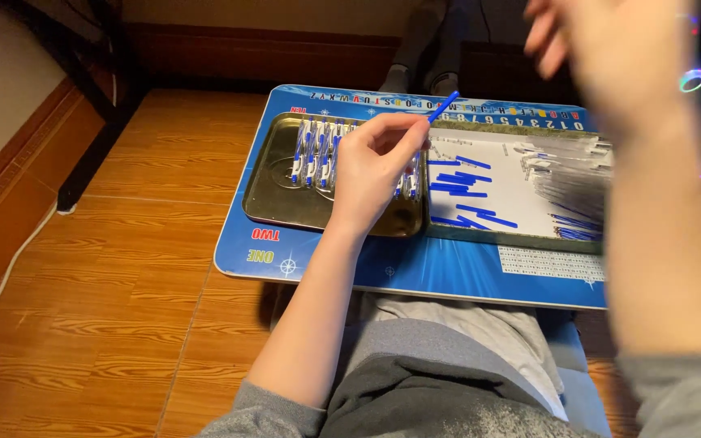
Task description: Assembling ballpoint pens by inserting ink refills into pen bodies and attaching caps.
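Note:
My left hand [379, 166] hovers over a metal tray [273, 191] and pinches a thin blue stick [443, 106] that points up and to the right. In the tray lie rows of white-and-blue pens [314, 154], partly hidden by the hand. My right hand [622, 53] is raised high and close to the camera, blurred, fingers apart, holding nothing I can see. Below it a white-lined tray [505, 180] holds several loose blue sticks [464, 180] and a heap of clear pen barrels [569, 186].
Both trays rest on a blue lap table [415, 272] across my legs. A wooden floor [115, 268] stretches to the left, with a dark stand leg [91, 154] and a wall base at far left. Another person's legs [432, 49] show beyond the table.

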